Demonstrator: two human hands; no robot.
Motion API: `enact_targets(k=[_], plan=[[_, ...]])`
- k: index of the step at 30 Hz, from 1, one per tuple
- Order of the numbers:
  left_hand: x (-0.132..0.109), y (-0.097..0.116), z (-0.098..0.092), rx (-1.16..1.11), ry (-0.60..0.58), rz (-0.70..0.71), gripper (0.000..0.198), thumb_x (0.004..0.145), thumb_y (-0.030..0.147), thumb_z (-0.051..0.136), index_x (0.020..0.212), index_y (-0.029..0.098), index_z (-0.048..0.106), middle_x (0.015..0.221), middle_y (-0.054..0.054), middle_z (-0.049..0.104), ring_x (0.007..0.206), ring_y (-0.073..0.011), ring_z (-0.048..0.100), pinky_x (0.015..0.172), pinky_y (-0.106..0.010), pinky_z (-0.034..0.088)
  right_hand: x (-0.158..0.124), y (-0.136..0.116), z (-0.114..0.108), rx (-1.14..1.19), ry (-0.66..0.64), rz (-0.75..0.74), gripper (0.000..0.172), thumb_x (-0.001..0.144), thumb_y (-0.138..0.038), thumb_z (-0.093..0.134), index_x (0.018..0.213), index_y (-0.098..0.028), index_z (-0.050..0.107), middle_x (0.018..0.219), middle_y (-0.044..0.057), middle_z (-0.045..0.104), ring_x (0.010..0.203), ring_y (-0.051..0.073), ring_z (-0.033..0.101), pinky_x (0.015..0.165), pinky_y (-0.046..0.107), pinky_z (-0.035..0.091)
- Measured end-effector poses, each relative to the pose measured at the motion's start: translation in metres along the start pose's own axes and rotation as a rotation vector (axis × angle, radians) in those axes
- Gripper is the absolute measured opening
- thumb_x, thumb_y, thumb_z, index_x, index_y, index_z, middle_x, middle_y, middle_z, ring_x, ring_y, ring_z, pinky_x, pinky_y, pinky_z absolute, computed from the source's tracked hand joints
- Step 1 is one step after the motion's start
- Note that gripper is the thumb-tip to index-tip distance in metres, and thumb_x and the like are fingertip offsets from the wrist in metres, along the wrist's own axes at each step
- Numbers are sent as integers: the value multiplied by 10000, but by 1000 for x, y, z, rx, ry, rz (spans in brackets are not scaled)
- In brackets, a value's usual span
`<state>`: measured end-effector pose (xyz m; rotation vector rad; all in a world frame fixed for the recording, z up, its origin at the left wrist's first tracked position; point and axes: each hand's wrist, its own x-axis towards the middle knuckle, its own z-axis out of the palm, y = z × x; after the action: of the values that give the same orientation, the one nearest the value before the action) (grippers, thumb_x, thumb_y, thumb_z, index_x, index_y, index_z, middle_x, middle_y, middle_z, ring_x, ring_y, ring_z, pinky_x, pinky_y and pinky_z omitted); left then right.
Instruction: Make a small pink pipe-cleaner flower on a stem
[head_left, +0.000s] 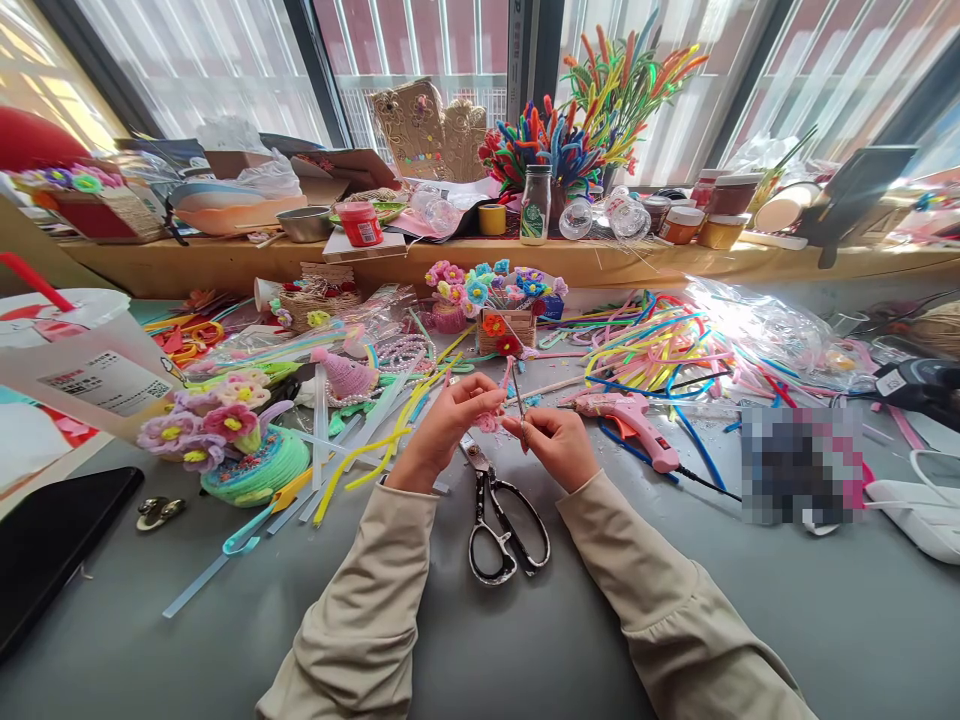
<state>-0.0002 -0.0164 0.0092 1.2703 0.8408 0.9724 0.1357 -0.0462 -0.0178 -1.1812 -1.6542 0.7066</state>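
Note:
My left hand [442,432] is closed on a small pink fuzzy piece [489,418], held above the grey table. Close by on the right, my right hand [556,440] pinches a thin dark metal tool [517,392] that points up and away; its exact kind is hard to tell. Large scissors with worn black handles [510,530] lie on the table just below my hands, their blades partly under my fingers. Beyond my hands stands a small woven box [506,332] of fuzzy flowers.
A pink glue gun [634,425] lies right of my hands, near a tangle of colourful pipe cleaners [652,345]. Glue sticks, yellow strips and a green pot of flowers [259,468] are on the left, with a drink cup [82,355] and a black phone [64,545].

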Motion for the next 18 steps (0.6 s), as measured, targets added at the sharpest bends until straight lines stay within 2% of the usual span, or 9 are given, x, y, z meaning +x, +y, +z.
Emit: enact_targets(k=[3, 10, 18], plan=[[0, 1, 1, -5, -1, 9, 139, 619, 256, 581, 605, 159, 483, 536, 49, 463, 494, -56, 403, 498, -198, 292, 0, 0, -2, 60, -31, 30, 440, 701, -462, 454, 386, -160, 398, 386, -44, 339, 410, 60, 306, 446, 207, 253], [-2, 4, 2, -36, -14, -4, 138, 622, 248, 574, 583, 160, 476, 532, 53, 469, 498, -57, 408, 506, -202, 285, 0, 1, -4, 196, -212, 80, 507, 703, -563, 357, 428, -147, 451, 402, -43, 314, 406, 56, 284, 427, 208, 218], [-2, 3, 1, -94, -61, -22, 126, 644, 214, 559, 572, 154, 475, 510, 53, 465, 501, -55, 418, 508, -194, 283, 1, 5, -3, 269, -201, 79, 498, 711, -545, 368, 427, -144, 449, 413, -45, 286, 407, 53, 261, 426, 207, 201]])
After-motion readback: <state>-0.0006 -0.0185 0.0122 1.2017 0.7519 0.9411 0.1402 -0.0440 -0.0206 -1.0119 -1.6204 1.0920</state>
